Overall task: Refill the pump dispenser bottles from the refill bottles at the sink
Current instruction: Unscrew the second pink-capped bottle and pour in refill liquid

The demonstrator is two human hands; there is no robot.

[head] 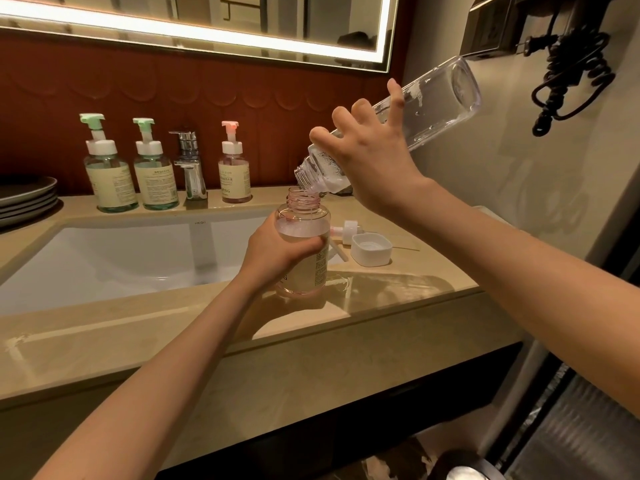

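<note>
Countertop (398, 292) strip beside sink (121, 251) | left hand (277, 252) grips dispenser bottle (304, 220) | right hand (374, 168) grips tilted refill bottle (440, 98)

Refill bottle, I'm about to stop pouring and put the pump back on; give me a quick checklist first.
1. Mouth of refill bottle over open neck of pink dispenser bottle: ok.
2. Grip, left hand on pink dispenser bottle, right hand on refill bottle: ok.
3. Fill level below the neck: ok.
4. Drained refill bottle: cannot tell, foamy residue near its mouth.
5. Reachable pump head: ok, lying on countertop beside white cap.
6. Spills on countertop: cannot tell, glare.
</note>
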